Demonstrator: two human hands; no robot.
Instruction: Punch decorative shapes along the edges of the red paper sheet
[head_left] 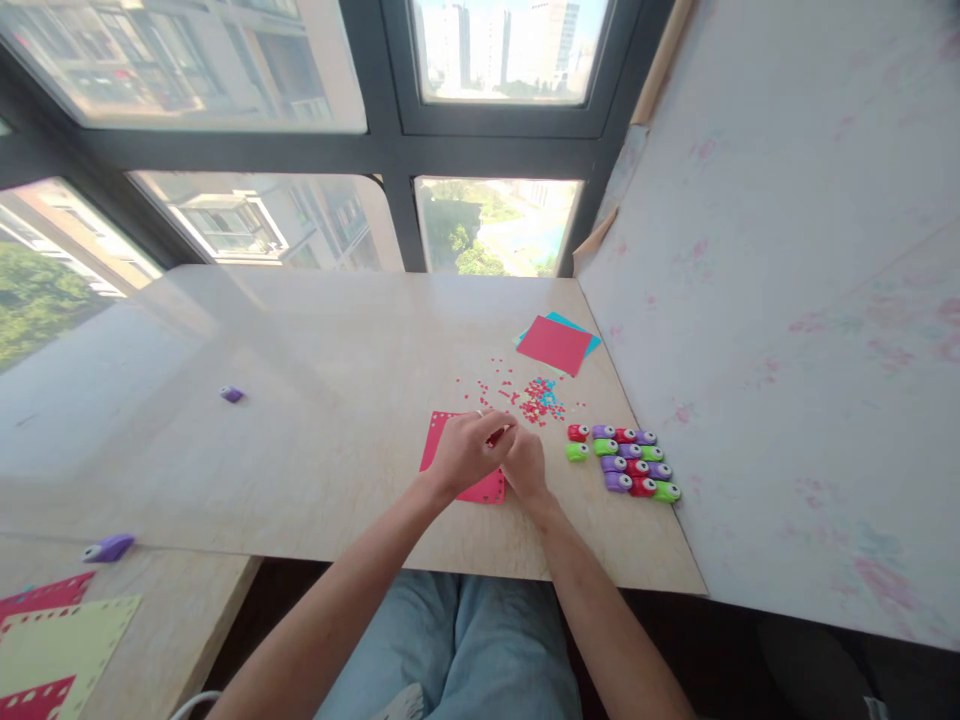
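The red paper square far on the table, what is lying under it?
Under the red paper square lies a blue sheet; only its far corner and right edge show. The rest is covered, so any further sheets cannot be seen.

Two hands were at table centre, left hand [466,450] and right hand [525,462], both on one pink sheet [480,488] with punched edges. At 3 o'clock from them sat a cluster of about twelve small punches [626,460]: roughly three red, five purple, four green; two more purple punches lay apart, one [232,394] at 9 o'clock and one [109,547] at 8 o'clock. At 1 o'clock were two stacked sheets, one pink [553,345] over one blue [581,330], plus punched confetti [536,398], too many to count; three or so more sheets [52,640] lay at 8 o'clock.
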